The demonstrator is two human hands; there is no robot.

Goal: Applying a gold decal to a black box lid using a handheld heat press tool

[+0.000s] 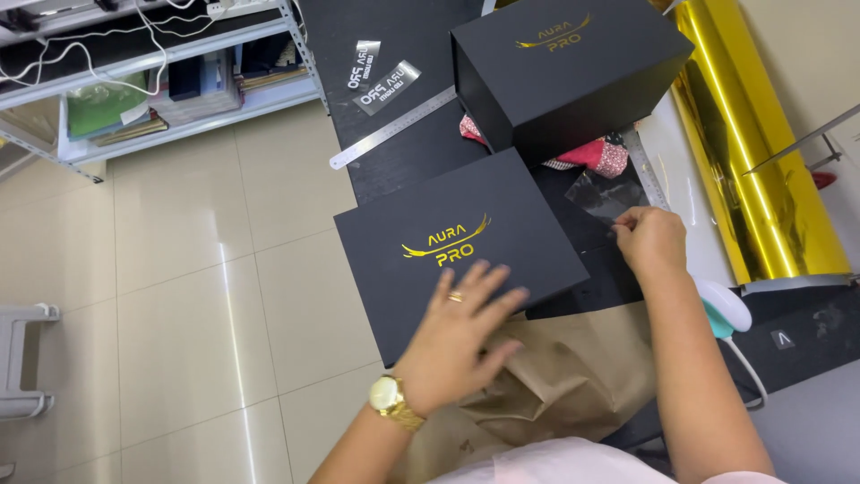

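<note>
Flat black box (457, 246) with gold lettering lies at the near edge of the black table (394, 175), one corner overhanging toward the floor. Left hand (457, 345) rests flat on the box's near edge, fingers spread wide, holding nothing — ring on one finger, gold watch (390, 399) at the wrist. Crumpled brown paper (564, 376) lies just under and beside that hand. Right hand (649, 237) sits further right, fingertips pinched on the edge of a clear plastic film (605, 193) lying on the table. Beyond the film, red patterned cloth (600, 154) shows from under a taller black box (569, 72) — same gold lettering. Steel ruler (390, 128) lies left of it. Gold foil roll (752, 143) far right.
</note>
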